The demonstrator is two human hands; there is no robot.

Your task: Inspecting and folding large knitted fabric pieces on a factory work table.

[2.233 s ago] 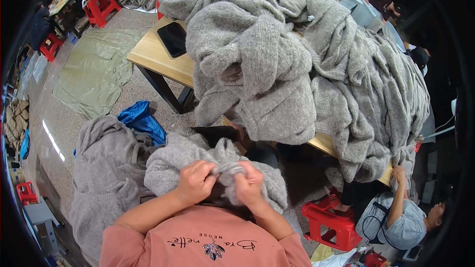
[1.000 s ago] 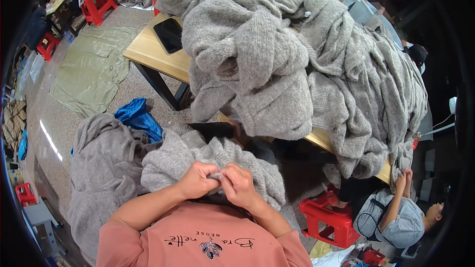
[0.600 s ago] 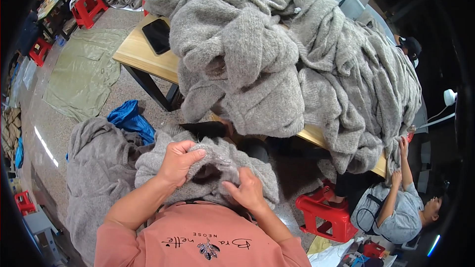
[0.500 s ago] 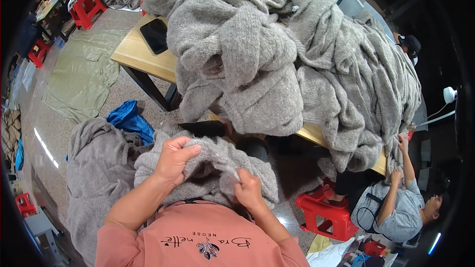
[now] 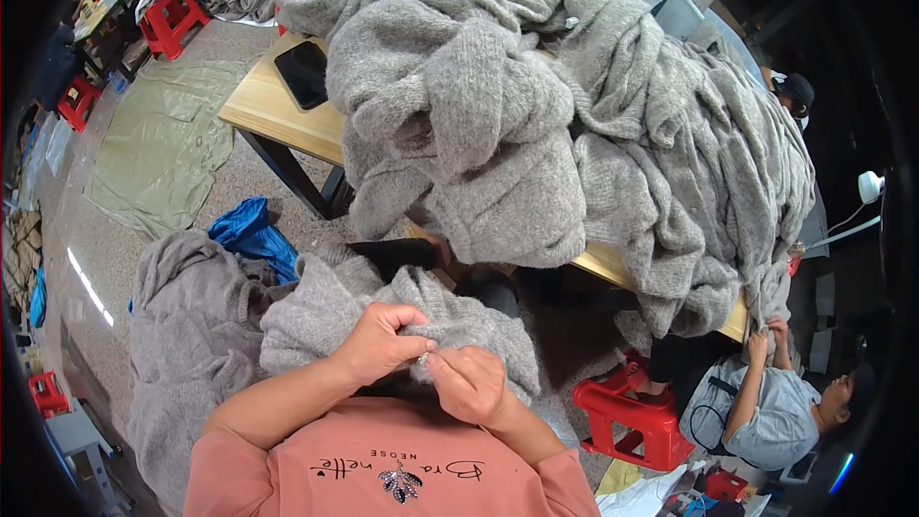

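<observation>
A grey knitted garment (image 5: 316,321) lies bunched across my lap. My left hand (image 5: 388,340) pinches its edge between thumb and fingers. Close beside it, my right hand (image 5: 469,381) is closed on the same knit, the fingers curled inward. A small pale bit shows between the two hands, too small to name. The fingertips nearly meet, and the cloth between them is partly hidden. To my left hangs another heap of grey knitwear (image 5: 196,354), next to the garment on my lap.
A large pile of grey knits (image 5: 459,115) covers most of the wooden table (image 5: 254,101) ahead. A black phone (image 5: 302,75) lies on its left corner. Blue cloth (image 5: 254,235) sits behind the left heap. At right are a red stool (image 5: 632,416) and a seated co-worker (image 5: 756,402) handling grey knit.
My hands have come together, from apart with knit stretched between them to almost touching. The left moved down and right. The co-worker's hands at right have drawn closer together.
</observation>
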